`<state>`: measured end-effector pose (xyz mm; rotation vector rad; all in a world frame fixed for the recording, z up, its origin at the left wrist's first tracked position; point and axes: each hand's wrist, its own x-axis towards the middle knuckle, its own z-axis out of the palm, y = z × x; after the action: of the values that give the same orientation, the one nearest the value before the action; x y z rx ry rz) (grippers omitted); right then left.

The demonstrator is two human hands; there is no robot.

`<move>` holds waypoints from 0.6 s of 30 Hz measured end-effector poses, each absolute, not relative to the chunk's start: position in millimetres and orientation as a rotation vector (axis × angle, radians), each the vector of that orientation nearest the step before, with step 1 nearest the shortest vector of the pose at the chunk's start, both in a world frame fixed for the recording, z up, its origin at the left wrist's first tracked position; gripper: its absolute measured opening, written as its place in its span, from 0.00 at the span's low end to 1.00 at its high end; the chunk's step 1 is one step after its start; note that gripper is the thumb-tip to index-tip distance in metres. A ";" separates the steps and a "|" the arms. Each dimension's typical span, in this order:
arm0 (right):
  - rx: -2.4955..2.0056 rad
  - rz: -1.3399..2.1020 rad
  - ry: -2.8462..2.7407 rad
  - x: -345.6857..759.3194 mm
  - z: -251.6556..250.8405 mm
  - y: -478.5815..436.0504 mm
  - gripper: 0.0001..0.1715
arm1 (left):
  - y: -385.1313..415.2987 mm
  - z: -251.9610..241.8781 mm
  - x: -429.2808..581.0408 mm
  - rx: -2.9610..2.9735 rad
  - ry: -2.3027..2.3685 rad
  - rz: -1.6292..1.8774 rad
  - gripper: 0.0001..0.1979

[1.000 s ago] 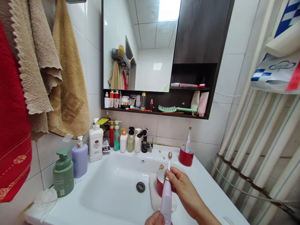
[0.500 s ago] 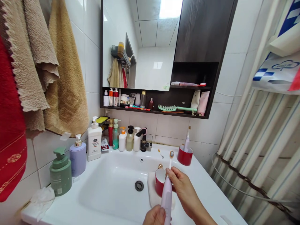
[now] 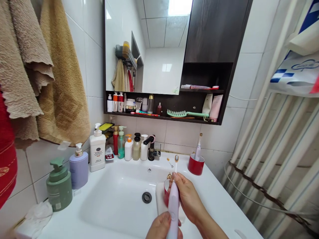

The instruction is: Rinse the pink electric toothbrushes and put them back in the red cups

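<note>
Both hands are on a pale lilac electric toothbrush point(image 3: 173, 202), its brush head pointing up and away from me. My left hand point(image 3: 160, 225) is wrapped round the lower handle, thumb along its side. Higher up, my right hand point(image 3: 188, 196) pinches the neck where the brush head meets the handle. Behind the toothbrush stands a red cup point(image 3: 166, 196) with a white inside, partly hidden, on a pale mat point(image 3: 160, 192). Another red cup point(image 3: 195, 165) at the back right corner holds a second lilac toothbrush point(image 3: 198, 151). A small brush head point(image 3: 169, 162) lies on the sink's back ledge.
The white sink basin point(image 3: 112, 199) has a dark drain point(image 3: 147, 198) and a black faucet point(image 3: 152, 149). Several pump bottles point(image 3: 128, 149) line its back and left side. A mirror cabinet point(image 3: 199, 121) hangs above. Towels point(image 3: 64, 83) hang left; a radiator point(image 3: 279, 149) stands right.
The toothbrush and both hands have shifted slightly left and up in view. The toothbrush now stands more upright and covers more of the red cup. My grip looks the same.
</note>
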<state>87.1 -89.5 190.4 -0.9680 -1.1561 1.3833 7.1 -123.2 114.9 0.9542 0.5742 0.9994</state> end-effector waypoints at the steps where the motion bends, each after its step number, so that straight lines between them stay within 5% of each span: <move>1: -0.938 1.436 -1.125 86.6 190.4 -87.6 0.14 | -122.4 117.0 6.6 0.959 0.564 0.991 0.27; 18: -1.000 1.274 -1.399 93.6 173.2 -115.4 0.16 | -116.3 147.2 -1.9 1.110 0.739 1.075 0.22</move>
<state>93.6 -115.4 173.2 -0.9997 -1.3992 1.2738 -1.9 -116.3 147.2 1.1095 0.7392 1.0748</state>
